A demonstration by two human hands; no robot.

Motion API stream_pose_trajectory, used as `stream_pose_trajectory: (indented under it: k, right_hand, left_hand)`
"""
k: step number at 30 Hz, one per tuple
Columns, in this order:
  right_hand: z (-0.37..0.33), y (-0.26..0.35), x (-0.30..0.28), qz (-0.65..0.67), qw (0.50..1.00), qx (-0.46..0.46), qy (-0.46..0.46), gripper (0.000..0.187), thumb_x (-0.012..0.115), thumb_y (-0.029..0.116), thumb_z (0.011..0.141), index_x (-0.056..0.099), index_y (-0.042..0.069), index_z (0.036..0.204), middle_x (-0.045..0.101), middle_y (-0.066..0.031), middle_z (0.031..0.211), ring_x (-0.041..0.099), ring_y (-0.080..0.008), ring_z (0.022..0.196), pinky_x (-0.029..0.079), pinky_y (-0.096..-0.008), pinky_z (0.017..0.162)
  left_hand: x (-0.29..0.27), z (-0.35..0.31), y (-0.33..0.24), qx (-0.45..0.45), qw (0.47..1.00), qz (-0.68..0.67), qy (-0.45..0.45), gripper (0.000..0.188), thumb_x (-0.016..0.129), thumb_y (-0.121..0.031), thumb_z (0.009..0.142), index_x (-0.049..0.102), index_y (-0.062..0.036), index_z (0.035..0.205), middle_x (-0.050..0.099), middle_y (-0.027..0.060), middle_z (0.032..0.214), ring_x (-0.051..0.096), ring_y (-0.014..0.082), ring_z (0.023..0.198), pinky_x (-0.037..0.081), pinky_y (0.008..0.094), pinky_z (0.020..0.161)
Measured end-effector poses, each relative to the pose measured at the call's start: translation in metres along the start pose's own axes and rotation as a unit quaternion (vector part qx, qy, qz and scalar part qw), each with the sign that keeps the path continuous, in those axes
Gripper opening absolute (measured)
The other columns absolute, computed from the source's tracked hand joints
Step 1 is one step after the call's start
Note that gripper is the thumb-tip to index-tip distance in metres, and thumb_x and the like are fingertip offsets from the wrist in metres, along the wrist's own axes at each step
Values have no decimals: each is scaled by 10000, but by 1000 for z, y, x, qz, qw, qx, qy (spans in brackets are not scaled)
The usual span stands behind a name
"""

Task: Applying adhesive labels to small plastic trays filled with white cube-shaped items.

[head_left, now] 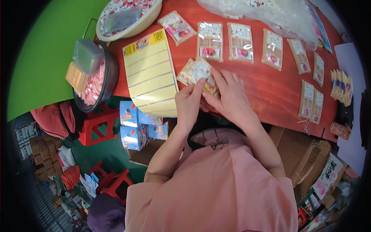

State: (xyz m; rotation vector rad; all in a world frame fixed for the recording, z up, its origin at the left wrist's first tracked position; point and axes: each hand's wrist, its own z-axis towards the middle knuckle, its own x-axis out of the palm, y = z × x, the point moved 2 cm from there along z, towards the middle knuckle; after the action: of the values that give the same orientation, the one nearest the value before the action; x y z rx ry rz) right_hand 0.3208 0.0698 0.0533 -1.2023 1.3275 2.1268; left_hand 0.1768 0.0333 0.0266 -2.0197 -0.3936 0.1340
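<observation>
A small beige compartment tray (pixel 200 69) filled with white blocks is tilted between my two hands, near the table's front edge. My left hand (pixel 187 106) grips its near left side, with the thumb at the rim. My right hand (pixel 234 94) closes on its right side, thumb and fingers at the near corner. Another similar tray (pixel 184 77) lies partly under it at the left. Just left of my hands lies a sheet of pale yellow label strips (pixel 150 73). My fingers hide the near end of the held tray.
Several filled trays (pixel 210 40) stand in a curved row across the red table (pixel 266 94). A clear bag of white blocks (pixel 266 15) lies at the back. To the left are a cream basin (pixel 156 15) and a dark tub (pixel 113 83) of pink packets. Sticks (pixel 342 87) lie far right.
</observation>
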Motion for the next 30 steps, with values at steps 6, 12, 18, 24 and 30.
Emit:
stream_pose_trajectory:
  k: [6,12,18,24,30]
  right_hand:
    - [1,-11,2,146,988,45,-19,686,750,249,752,494,-9,1335,549,-200,1177,534,-385,1082,445,-474,942]
    - [8,14,6,8,998,51,37,696,779,238,760,483,52,1362,529,-179,1208,507,-355,1145,427,-463,934]
    - [-4,19,12,-63,995,45,57,734,792,227,735,472,84,1381,498,-166,1208,490,-353,1105,401,-484,874]
    - [-33,5,-16,-50,998,-1,45,671,752,184,754,500,83,1367,517,-152,1158,485,-325,1105,397,-447,908]
    - [-76,-48,-74,107,994,24,-20,662,780,228,758,525,73,1349,570,-153,1004,572,-336,937,467,-427,822]
  left_hand:
    - [-9,-1,-11,-14,1000,17,-12,620,516,-471,1016,631,37,678,618,96,593,597,144,458,468,232,411]
    - [-21,-5,6,191,967,-149,-74,578,339,-360,1091,363,-78,587,381,51,538,421,181,407,294,290,402]
    - [-50,-2,-1,499,737,364,-274,181,578,-163,952,631,10,961,585,242,1155,533,397,1101,406,505,963]
    - [-94,53,17,297,622,663,-293,616,485,-467,1006,483,23,1381,442,235,1478,382,429,1377,322,562,1076]
    - [-108,93,7,282,618,667,-306,537,482,-478,999,536,-83,1359,477,163,1471,434,357,1358,385,579,1013]
